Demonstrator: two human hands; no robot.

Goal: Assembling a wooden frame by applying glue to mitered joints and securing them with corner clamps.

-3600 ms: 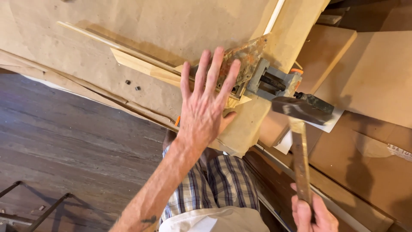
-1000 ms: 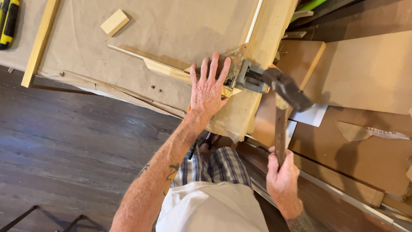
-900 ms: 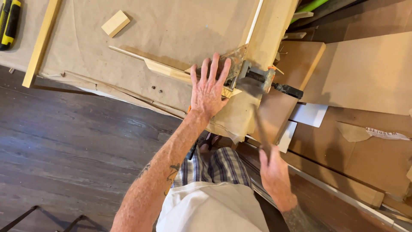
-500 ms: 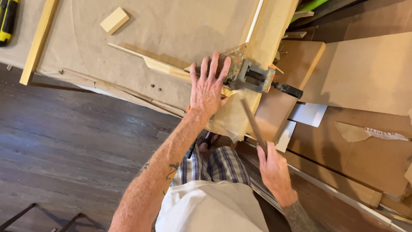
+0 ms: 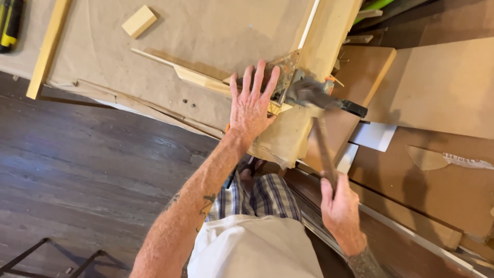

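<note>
While the left hand (image 5: 251, 107) lies flat with its fingers (image 5: 259, 78) spread wide, gripping nothing, it presses down on a thin wooden strip (image 5: 198, 78) at the corner clamp (image 5: 284, 77); the right hand (image 5: 338, 210) has its fingers closed around the handle of a hammer (image 5: 321, 134), whose blurred head sits right at the clamp, just beside the left fingertips; whether the head touches the metal cannot be told. No container shows in the view; the strip and a wide pale board (image 5: 329, 36) meet inside the clamp, near the edge of the bench (image 5: 170, 31), which is covered in brown paper. A small wooden block (image 5: 139, 21) lies well apart on the paper, and a long pale batten (image 5: 49, 49) runs along the bench's far left side, with a yellow-and-black tool (image 5: 11, 23) just beyond it at the picture's corner. Brown cardboard sheets (image 5: 442, 82) and a white card (image 5: 374, 136) lie to the right, below the bench; dark wooden floor (image 5: 87, 164) spreads to the left; the hammer handle crosses in front of a cardboard piece.
</note>
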